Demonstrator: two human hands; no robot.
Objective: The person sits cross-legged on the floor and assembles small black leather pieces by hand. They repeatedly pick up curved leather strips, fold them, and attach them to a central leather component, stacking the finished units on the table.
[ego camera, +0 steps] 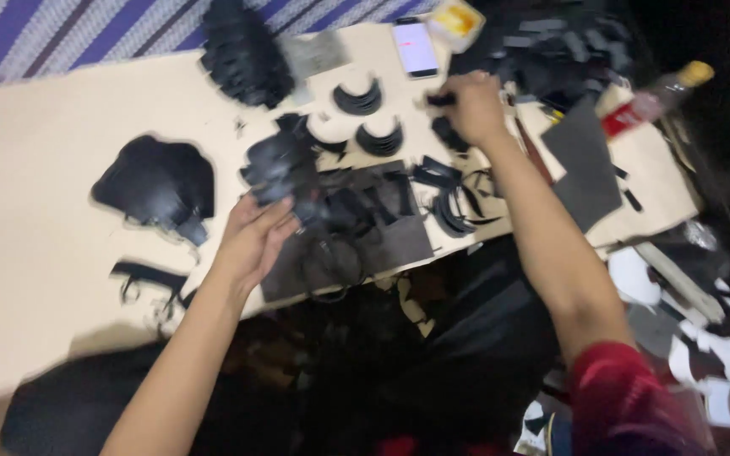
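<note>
Open tabletop [35,169] only on my left side; my left hand [251,236] clutches a bundle of black cut pieces [280,165], right hand [473,105] pinches a small black piece [439,100] near the far edge.

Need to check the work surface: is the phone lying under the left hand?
No: the phone lies at the far edge of the board, near the right hand, while the left hand rests on black cut pieces.

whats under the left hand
The left hand rests on a bundle of black cut pieces, over a dark sheet on the pale board. Anything beneath the palm is hidden.
</note>
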